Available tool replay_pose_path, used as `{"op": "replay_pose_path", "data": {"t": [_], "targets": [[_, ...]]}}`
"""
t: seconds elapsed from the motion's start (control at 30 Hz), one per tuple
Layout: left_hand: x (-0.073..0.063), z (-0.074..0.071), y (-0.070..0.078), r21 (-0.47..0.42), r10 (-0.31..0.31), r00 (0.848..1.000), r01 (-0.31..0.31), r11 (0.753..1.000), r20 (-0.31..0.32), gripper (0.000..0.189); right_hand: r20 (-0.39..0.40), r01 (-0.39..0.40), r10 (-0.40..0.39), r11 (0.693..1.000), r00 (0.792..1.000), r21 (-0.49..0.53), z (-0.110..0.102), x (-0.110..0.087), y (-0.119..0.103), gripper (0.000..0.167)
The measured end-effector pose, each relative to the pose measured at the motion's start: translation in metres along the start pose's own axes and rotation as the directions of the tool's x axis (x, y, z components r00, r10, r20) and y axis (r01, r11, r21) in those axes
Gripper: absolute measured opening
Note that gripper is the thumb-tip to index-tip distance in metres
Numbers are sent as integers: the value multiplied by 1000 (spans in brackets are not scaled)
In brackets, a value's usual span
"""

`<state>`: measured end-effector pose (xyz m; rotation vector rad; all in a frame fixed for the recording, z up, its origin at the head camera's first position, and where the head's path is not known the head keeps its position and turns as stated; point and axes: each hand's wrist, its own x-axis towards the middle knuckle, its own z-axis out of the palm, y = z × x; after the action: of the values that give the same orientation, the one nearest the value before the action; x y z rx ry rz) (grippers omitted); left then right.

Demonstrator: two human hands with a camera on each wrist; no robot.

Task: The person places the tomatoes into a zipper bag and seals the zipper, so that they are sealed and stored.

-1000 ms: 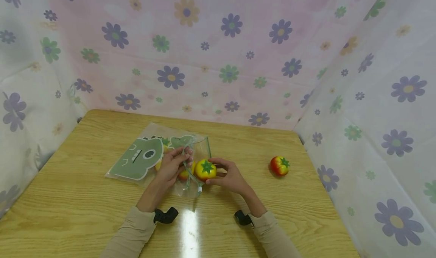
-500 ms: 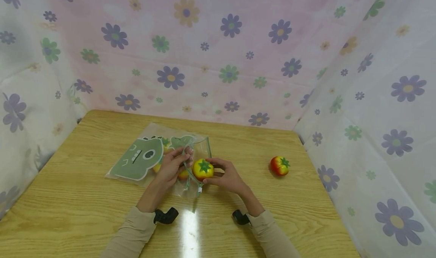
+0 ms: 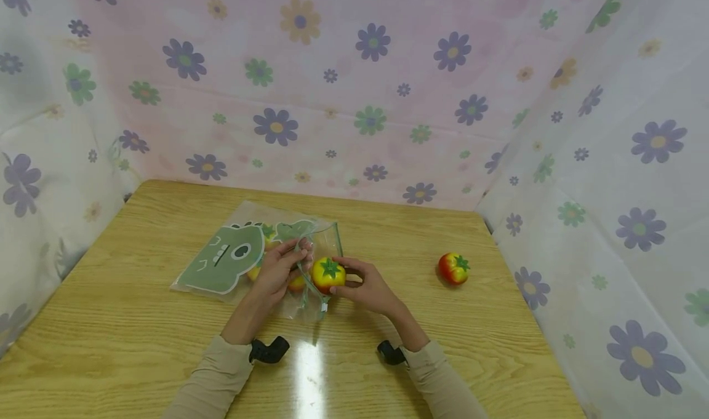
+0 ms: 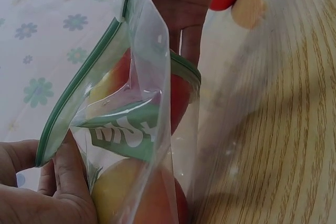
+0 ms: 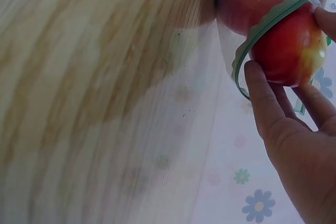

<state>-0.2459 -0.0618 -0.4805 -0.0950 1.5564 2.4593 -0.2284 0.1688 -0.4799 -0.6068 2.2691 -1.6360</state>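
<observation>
A clear zip bag [image 3: 218, 265] with a green cartoon print lies on the table, its green-edged mouth facing right. My left hand [image 3: 273, 274] pinches the edge of that mouth; in the left wrist view its fingers [image 4: 68, 174] hold the plastic. With fingertips and thumb, my right hand [image 3: 368, 285] grips a red-and-yellow toy tomato [image 3: 329, 275] with a green star-shaped top, at the bag's mouth. The right wrist view has this tomato [image 5: 289, 45] partly inside the green rim [image 5: 262, 27]. Other tomatoes [image 4: 131, 192] sit inside the bag, partly hidden by print and hand.
One more toy tomato [image 3: 453, 269] rests on the wooden table [image 3: 399, 234], to the right of my right hand. Flower-patterned cloth [image 3: 343, 99] hangs behind the table and on both sides. A black wrist mount [image 3: 269, 349] sits by each cuff.
My right hand has moved slightly left, bringing its tomato a little further into the bag's mouth. The left hand and the bag stay almost where they were.
</observation>
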Motion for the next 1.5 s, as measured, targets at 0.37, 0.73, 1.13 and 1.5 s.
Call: {"op": "replay_pose_path", "data": {"t": [0.37, 0.73, 1.13, 1.5], "targets": [[2, 2, -1, -1, 13, 1000, -13, 1000, 6, 42, 47, 44, -42, 999, 998, -30, 5, 8, 6, 62], [0, 4, -1, 0, 50, 998, -50, 999, 35, 44, 64, 60, -58, 998, 996, -30, 13, 13, 3, 64], [-1, 1, 2, -19, 16, 999, -15, 1000, 36, 47, 121, 68, -62, 996, 991, -51, 13, 19, 8, 64], [-3, 0, 1, -2, 25, 998, -25, 1000, 53, 47, 106, 68, -59, 994, 993, -85, 20, 23, 6, 61]]}}
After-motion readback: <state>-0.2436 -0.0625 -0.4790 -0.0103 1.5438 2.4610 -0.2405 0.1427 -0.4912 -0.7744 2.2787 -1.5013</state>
